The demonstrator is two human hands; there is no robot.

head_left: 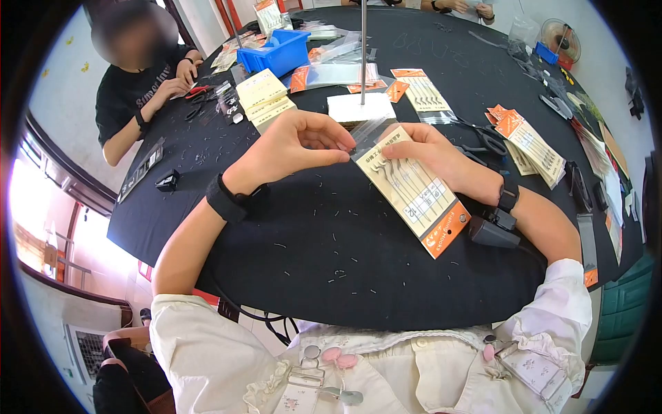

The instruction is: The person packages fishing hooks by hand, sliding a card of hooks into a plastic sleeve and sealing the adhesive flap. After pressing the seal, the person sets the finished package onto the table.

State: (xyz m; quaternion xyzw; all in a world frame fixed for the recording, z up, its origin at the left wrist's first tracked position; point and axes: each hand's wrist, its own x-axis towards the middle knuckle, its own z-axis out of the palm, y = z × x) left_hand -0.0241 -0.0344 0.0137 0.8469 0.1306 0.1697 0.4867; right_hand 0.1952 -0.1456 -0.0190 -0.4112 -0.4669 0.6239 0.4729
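Observation:
My right hand [431,155] holds a fishing hook card [414,193], thumb on its front near the top. The card is cream with an orange end, tilted, and carries a row of hooks with lines and a white label. A clear plastic sleeve [370,134] sticks out at the card's upper left end. My left hand [303,143] is at that sleeve, thumb and forefinger pinched at its edge. Behind the card stands a metal rod [363,55] on a white block [345,109].
A blue bin [274,52] and stacked cream cards [262,96] lie beyond my left hand. More hook cards [534,145] and black scissors [488,138] lie at the right. A co-worker [138,83] sits at the far left. Small clippings dot the black tablecloth [310,276].

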